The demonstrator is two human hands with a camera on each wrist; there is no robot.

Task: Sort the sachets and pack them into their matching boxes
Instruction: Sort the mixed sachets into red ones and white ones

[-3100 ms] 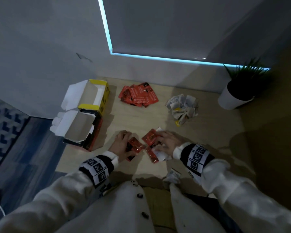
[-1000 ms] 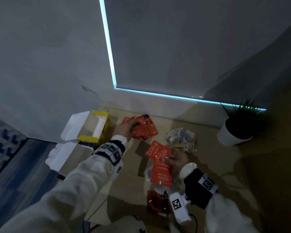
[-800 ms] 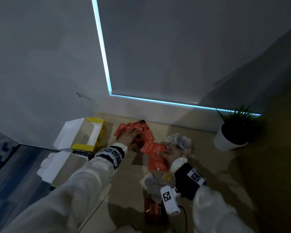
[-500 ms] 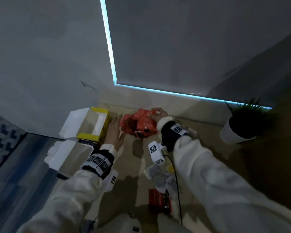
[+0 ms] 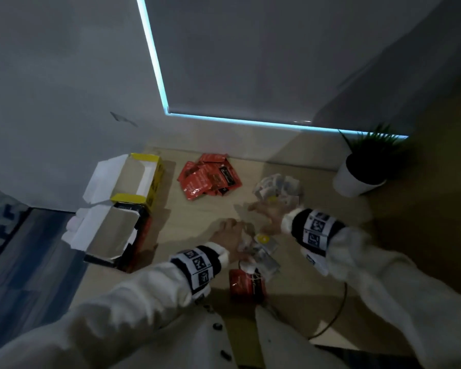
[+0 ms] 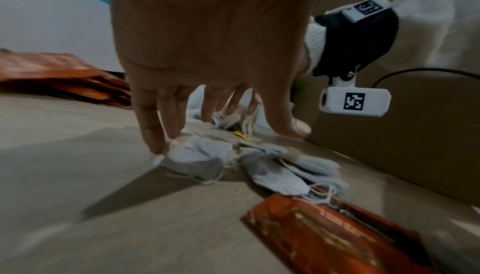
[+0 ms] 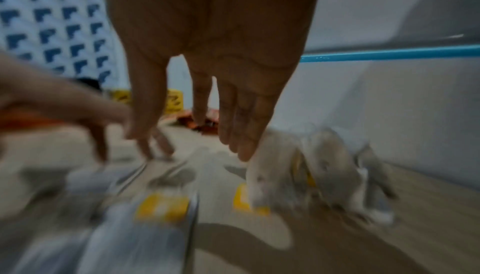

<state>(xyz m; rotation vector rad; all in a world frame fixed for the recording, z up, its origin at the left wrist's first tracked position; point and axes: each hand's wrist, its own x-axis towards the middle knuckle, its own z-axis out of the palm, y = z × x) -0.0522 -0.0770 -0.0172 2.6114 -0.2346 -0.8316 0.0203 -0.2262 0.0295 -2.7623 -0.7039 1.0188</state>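
Observation:
Two open boxes stand at the left: a yellow box (image 5: 147, 177) behind a red and black box (image 5: 117, 235). A pile of red sachets (image 5: 209, 177) lies at the back, with a heap of white tea bags (image 5: 277, 186) to its right. Nearer me lie several loose white tea bags (image 5: 262, 255) and one red sachet (image 5: 246, 286). My left hand (image 5: 230, 237) reaches down with straight fingers, its fingertips (image 6: 155, 145) touching a white tea bag (image 6: 197, 155). My right hand (image 5: 264, 217) hovers, spread flat, between the two white heaps and holds nothing; its wrist view is blurred.
A potted plant in a white pot (image 5: 357, 179) stands at the back right corner. The wooden table (image 5: 197, 217) meets the wall at the back and left. A thin cable (image 5: 338, 315) trails from my right wrist across the table's front.
Both hands were at the far red pile, where the right hand left its red sachets. They have since pulled back to the near white tea bags, both empty.

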